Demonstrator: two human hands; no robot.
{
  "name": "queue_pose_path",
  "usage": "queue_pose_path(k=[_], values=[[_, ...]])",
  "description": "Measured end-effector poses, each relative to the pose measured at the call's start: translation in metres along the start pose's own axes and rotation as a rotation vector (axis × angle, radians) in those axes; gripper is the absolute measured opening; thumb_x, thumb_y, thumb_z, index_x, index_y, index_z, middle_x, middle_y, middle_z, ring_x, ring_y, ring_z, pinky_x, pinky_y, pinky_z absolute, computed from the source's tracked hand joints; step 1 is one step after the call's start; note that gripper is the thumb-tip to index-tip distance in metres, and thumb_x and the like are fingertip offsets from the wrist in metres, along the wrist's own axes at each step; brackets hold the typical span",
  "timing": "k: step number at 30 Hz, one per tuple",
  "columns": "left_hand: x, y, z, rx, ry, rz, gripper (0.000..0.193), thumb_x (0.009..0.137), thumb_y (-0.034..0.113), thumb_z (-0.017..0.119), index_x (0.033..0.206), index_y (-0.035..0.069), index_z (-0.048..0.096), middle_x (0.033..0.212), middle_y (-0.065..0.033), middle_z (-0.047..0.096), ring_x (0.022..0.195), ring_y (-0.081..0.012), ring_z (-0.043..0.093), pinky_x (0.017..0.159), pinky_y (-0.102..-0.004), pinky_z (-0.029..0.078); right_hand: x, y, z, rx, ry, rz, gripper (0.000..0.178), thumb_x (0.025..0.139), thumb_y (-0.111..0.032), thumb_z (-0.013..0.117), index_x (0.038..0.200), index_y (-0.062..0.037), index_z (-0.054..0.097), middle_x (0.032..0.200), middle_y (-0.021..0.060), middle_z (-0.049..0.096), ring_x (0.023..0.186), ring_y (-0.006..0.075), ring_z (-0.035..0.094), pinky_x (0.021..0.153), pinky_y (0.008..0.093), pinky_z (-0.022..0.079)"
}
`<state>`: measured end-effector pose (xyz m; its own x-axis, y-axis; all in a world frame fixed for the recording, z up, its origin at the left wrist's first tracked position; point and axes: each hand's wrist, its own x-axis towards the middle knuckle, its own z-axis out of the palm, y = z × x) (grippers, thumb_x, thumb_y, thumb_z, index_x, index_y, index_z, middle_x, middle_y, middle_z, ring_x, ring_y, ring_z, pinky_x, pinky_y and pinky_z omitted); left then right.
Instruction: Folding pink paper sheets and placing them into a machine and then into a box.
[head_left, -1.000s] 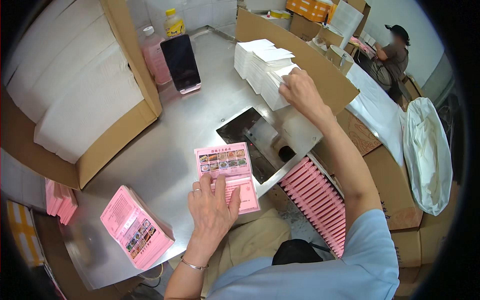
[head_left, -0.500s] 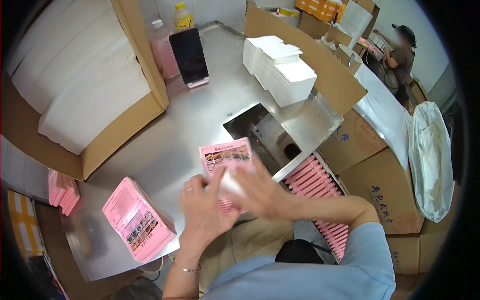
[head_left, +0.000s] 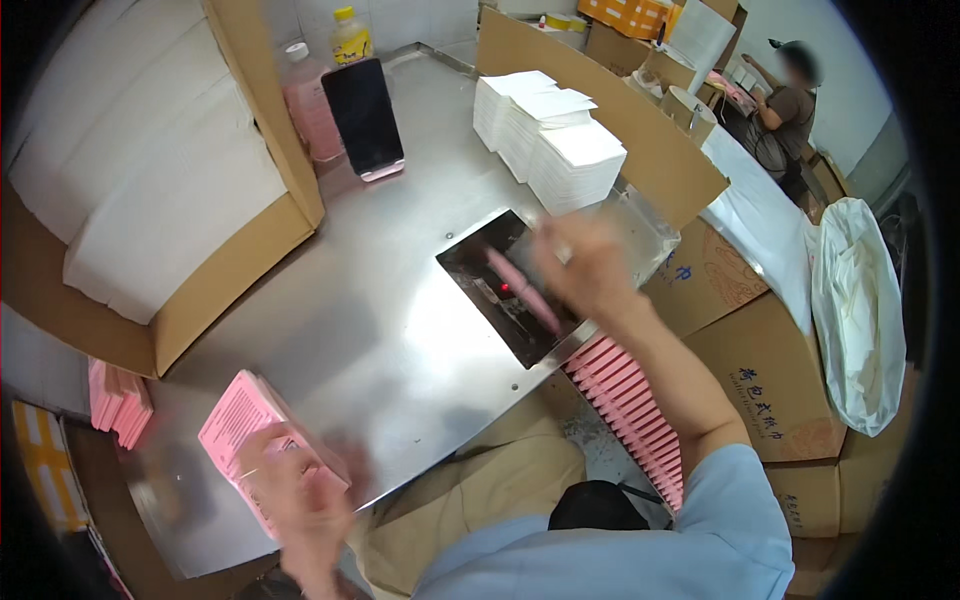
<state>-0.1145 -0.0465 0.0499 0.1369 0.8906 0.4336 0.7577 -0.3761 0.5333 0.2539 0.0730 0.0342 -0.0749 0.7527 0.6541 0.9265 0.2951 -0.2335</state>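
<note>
My left hand (head_left: 295, 495), smeared by motion, is over the stack of pink printed sheets (head_left: 235, 425) at the table's lower left; its fingers are hard to read. My right hand (head_left: 590, 265), blurred too, is at the right rim of the rectangular opening (head_left: 470, 262) in the steel table. Inside that opening a slim pink packet (head_left: 525, 292) lies at a slant, blurred and apart from my fingers. Below the opening, a long row of pink packets (head_left: 635, 415) stands packed side by side. White folded napkins (head_left: 575, 165) are piled beyond my right hand.
A large carton (head_left: 235, 280) of white napkins stands at the left. Behind are a phone on a stand (head_left: 365, 120) and a bottle of pink liquid (head_left: 312, 105). Pink bundles (head_left: 120, 402) lie at the far left. Brown cartons (head_left: 770, 370) line the right; a person (head_left: 790, 110) works farther back.
My hands have parted: the left went down-left to the pink stack, the right up-right to the opening. The pink sheet and white napkin between them are gone; a pink packet shows in the opening.
</note>
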Motion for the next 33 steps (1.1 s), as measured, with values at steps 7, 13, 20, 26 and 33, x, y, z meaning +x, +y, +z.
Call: queue_pose_path(k=[7,13,20,26,33], values=[[-0.011,-0.069,-0.024,0.567,-0.095,-0.190,0.026,0.087,0.006,0.060,0.112,0.003,0.054,0.108,-0.0176,0.058,0.106,-0.0397,0.053,0.102,-0.0541,0.033,0.036,0.078,-0.003,-0.329,0.008,0.104,0.047,0.073,-0.035,0.074,0.108,-0.0070,0.063,0.115,0.0164,0.057,0.113,0.0364,0.051,0.091,0.0497,0.044],[-0.005,-0.067,-0.024,0.661,0.038,-0.055,0.011,0.093,0.003,0.056,0.104,0.003,0.056,0.096,-0.0170,0.056,0.098,-0.0385,0.054,0.100,-0.0467,0.037,0.019,0.045,-0.023,-0.474,0.113,0.028,0.028,0.078,-0.029,0.072,0.092,-0.0053,0.069,0.094,0.0134,0.061,0.095,0.0325,0.058,0.084,0.0445,0.043],[0.038,0.024,0.104,0.273,-0.136,0.245,0.020,0.082,0.008,0.068,0.102,0.008,0.063,0.094,-0.0108,0.056,0.094,-0.0321,0.052,0.089,-0.0484,0.038,0.022,0.052,-0.022,-0.308,0.057,0.124,0.027,0.085,-0.023,0.066,0.073,0.0006,0.071,0.082,0.0154,0.062,0.083,0.0324,0.058,0.073,0.0478,0.046],[0.028,0.019,0.104,0.159,-0.178,0.090,0.013,0.085,0.012,0.070,0.096,0.009,0.064,0.099,-0.0099,0.054,0.096,-0.0308,0.050,0.087,-0.0462,0.035,0.020,0.046,-0.031,-0.195,0.083,0.125,0.025,0.087,-0.017,0.063,0.073,0.0020,0.070,0.081,0.0163,0.060,0.081,0.0330,0.056,0.071,0.0480,0.046],[0.033,0.029,0.112,0.121,-0.049,0.213,0.014,0.083,0.012,0.071,0.094,0.008,0.063,0.093,-0.0085,0.054,0.094,-0.0286,0.050,0.089,-0.0445,0.035,0.018,0.051,-0.033,-0.140,0.082,0.127,0.023,0.086,-0.015,0.062,0.075,0.0038,0.069,0.082,0.0177,0.059,0.084,0.0335,0.055,0.074,0.0466,0.046]])
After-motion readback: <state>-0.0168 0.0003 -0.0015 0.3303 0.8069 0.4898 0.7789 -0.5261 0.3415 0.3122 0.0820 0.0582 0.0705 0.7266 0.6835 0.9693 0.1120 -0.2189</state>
